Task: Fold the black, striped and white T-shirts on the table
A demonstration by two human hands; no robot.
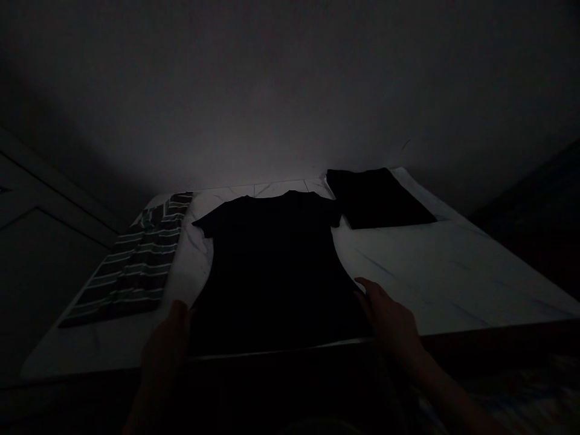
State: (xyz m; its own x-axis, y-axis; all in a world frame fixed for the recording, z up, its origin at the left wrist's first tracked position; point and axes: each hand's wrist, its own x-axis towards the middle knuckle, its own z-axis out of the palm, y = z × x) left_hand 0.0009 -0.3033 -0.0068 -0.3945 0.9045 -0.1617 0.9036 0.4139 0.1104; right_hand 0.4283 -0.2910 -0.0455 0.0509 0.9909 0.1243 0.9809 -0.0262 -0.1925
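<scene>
Left hand (167, 341): grip at the left side edge of a dark short-sleeved T-shirt (276, 272), near its hem; fingers closed on or against the cloth, too dark to tell which. Right hand (389, 317): grip at the opposite side edge, near the hem; thumb and fingers about the fabric, how firmly they pinch cannot be told. T-shirt: black or very dark; laid out flat, neckline toward the wall, hem toward the person, sleeves spread to either side; lying on the desk (408, 266), at its near edge. Desk: pale top with grey marble-like veining. To the left of the T-shirt, one striped cloth item (136, 260); dark with lighter bands, slightly rumpled, lying lengthwise beside the left edge. To the right, one folded black cloth (380, 198); flat, at the far side, just beside the right sleeve. Behind the desk, one plain wall (272, 90); grey in dim light.
</scene>
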